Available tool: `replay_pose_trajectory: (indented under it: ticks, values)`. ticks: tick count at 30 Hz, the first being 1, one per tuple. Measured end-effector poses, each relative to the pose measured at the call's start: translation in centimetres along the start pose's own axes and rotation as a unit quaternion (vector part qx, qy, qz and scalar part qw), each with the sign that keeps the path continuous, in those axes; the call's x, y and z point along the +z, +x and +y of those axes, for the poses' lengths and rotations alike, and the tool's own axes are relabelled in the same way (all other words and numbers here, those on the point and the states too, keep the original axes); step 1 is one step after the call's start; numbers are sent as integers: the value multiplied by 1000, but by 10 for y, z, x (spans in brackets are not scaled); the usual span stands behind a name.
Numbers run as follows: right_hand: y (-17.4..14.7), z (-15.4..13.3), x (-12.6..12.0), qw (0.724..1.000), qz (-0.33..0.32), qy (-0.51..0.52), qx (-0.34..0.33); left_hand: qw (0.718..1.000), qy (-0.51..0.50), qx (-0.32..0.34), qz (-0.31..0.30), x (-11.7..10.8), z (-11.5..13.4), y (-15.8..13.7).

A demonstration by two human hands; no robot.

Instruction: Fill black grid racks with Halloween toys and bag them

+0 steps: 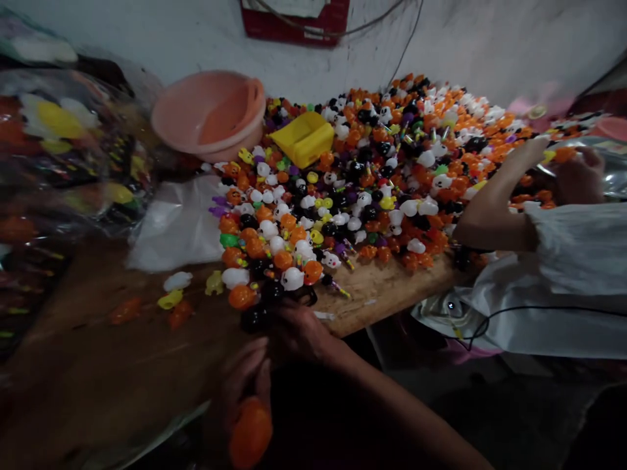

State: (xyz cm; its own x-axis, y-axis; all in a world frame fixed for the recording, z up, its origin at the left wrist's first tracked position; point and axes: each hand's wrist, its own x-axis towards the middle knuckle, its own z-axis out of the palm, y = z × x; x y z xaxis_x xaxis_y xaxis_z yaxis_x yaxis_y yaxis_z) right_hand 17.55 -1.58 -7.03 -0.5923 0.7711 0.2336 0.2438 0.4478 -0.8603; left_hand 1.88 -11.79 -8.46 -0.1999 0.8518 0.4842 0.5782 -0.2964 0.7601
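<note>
Near the table's front edge, my left hand [245, 369] is closed, with a rounded orange plastic toy [251, 433] held low in it. Dim light blurs its fingers. Just beside it, my right hand [306, 329] reaches in with bent fingers at a shiny black plastic toy [255, 318]. Its fingertips are dark, so whether they grip that toy or only touch it is unclear. A heap of small toys [337, 215] in orange, white, black, yellow and purple begins right past my hands. A few loose pieces, including a yellow one [170, 299], lie to the left.
A pink basin [208, 111] and a yellow scoop [306, 139] stand at the back. Clear bags of toys [73, 150] fill the left side, beside a flat plastic bag [179, 225]. At right, another person's hands [580, 173] work at the heap. A black cable [539, 308] hangs below.
</note>
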Motion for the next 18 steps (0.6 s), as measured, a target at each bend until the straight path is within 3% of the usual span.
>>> replay_pose_trajectory:
  ticks: [3,5,9,10,13,18]
  values:
    - [-15,-6,-34,1000,-12,2,4,998,-34,54,-21,29,12,10]
    - [-29,-10,-65,999,0,11,46,992,-60,108,-32,51,14,22]
    - [-32,-5,-128,980,133,20,148,975,-30,166,-145,75,5,36]
    - [-23,-1,-141,973,177,-11,147,973,-11,162,-166,77,1,35]
    - [26,17,-164,953,247,-152,83,980,31,147,-131,76,-7,25]
    - [130,35,-175,938,156,-309,2,975,83,146,-149,67,-14,11]
